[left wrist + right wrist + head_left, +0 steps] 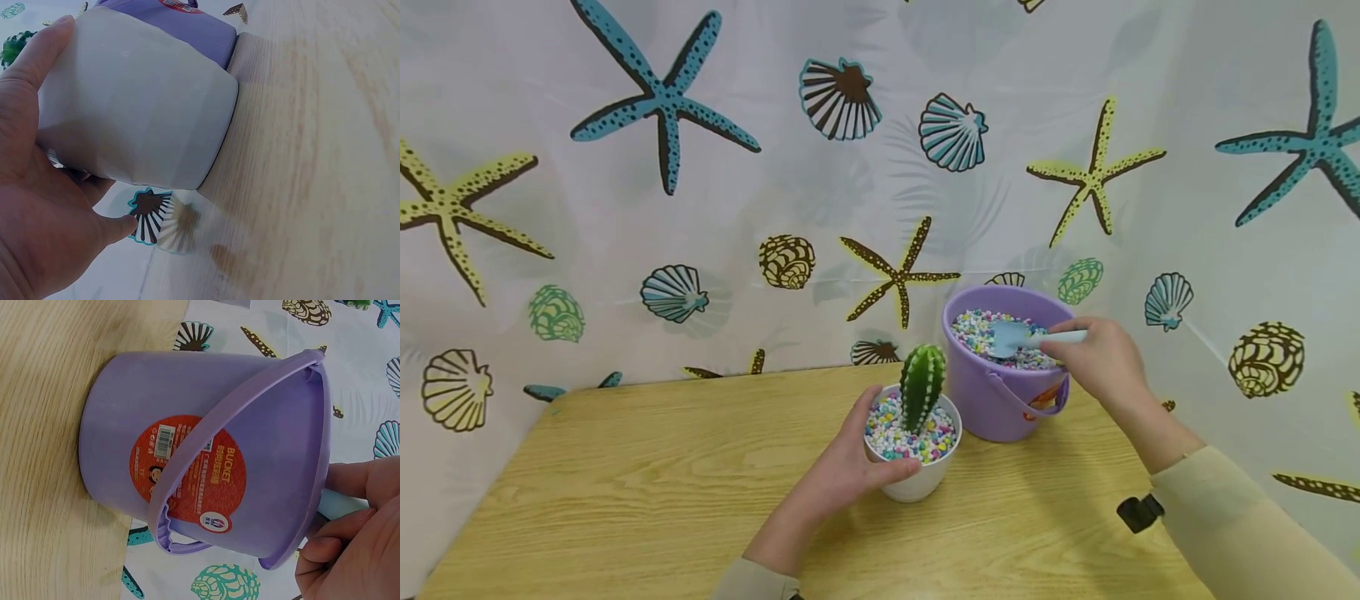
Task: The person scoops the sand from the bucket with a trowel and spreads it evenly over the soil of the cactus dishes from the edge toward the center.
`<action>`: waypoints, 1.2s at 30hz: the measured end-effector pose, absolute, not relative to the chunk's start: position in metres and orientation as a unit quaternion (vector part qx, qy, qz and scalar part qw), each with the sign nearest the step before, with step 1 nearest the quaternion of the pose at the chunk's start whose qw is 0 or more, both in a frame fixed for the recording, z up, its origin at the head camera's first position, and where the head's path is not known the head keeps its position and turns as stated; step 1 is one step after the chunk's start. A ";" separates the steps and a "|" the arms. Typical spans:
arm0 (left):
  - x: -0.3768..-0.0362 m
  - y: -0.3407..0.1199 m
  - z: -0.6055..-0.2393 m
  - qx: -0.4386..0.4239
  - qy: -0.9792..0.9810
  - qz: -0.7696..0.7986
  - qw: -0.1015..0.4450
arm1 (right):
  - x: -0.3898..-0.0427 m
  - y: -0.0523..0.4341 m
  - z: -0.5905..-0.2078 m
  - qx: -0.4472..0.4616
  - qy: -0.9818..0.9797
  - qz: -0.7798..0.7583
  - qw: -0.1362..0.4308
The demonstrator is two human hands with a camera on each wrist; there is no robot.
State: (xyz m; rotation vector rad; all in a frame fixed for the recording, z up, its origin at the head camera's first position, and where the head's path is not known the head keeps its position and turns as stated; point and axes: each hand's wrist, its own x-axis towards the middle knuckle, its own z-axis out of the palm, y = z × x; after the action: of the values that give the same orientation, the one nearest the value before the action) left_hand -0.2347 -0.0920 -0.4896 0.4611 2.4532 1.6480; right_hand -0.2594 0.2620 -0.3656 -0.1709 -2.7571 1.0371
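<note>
Right wrist view alone: red label (187,472) on purple bucket (250,394); right hand (1101,358) grip clamped on scoop (1022,337).

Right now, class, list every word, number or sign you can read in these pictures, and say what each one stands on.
"BUCKET": on the red round label of the purple bucket.
Barcode, smaller print and round logo on that label: too small to read.
White pot, blue scoop: no text visible.
</note>
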 end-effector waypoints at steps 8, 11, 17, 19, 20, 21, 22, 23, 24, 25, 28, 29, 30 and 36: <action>-0.235 -0.092 -0.489 0.152 0.813 0.556 0.078 | -0.265 0.256 -0.364 -0.081 -0.906 0.410 0.068; -0.235 -0.093 -0.489 0.154 0.811 0.559 0.079 | -0.267 0.254 -0.364 -0.090 -0.898 0.427 0.059; -0.234 -0.093 -0.488 0.158 0.809 0.560 0.079 | -0.268 0.251 -0.366 -0.095 -0.885 0.452 0.059; -0.234 -0.093 -0.488 0.158 0.810 0.559 0.079 | -0.269 0.251 -0.366 -0.095 -0.882 0.457 0.061; -0.234 -0.093 -0.488 0.158 0.810 0.559 0.078 | -0.269 0.250 -0.366 -0.095 -0.881 0.459 0.063; -0.234 -0.093 -0.488 0.158 0.810 0.559 0.078 | -0.269 0.250 -0.366 -0.096 -0.879 0.462 0.064; -0.234 -0.093 -0.488 0.159 0.810 0.559 0.078 | -0.269 0.250 -0.366 -0.096 -0.878 0.464 0.065; -0.234 -0.093 -0.488 0.159 0.810 0.559 0.078 | -0.269 0.250 -0.366 -0.097 -0.877 0.466 0.066; -0.234 -0.093 -0.488 0.159 0.810 0.559 0.078 | -0.268 0.250 -0.366 -0.097 -0.876 0.467 0.067; -0.234 -0.093 -0.487 0.159 0.810 0.559 0.077 | -0.268 0.250 -0.366 -0.097 -0.875 0.469 0.068; -0.234 -0.093 -0.487 0.157 0.811 0.558 0.077 | -0.268 0.250 -0.366 -0.097 -0.872 0.474 0.068; -0.234 -0.093 -0.487 0.157 0.811 0.558 0.077 | -0.268 0.250 -0.366 -0.098 -0.871 0.476 0.067; -0.234 -0.093 -0.487 0.157 0.812 0.557 0.077 | -0.268 0.250 -0.366 -0.098 -0.870 0.479 0.067; -0.234 -0.093 -0.487 0.155 0.813 0.556 0.078 | -0.266 0.254 -0.365 -0.101 -0.860 0.497 0.064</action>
State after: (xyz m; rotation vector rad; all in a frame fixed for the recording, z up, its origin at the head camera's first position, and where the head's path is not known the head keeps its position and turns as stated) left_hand -0.2336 -0.0931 -0.4873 0.4656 2.4343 1.6654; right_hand -0.2658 0.2540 -0.3654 -0.3065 -2.5959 1.4995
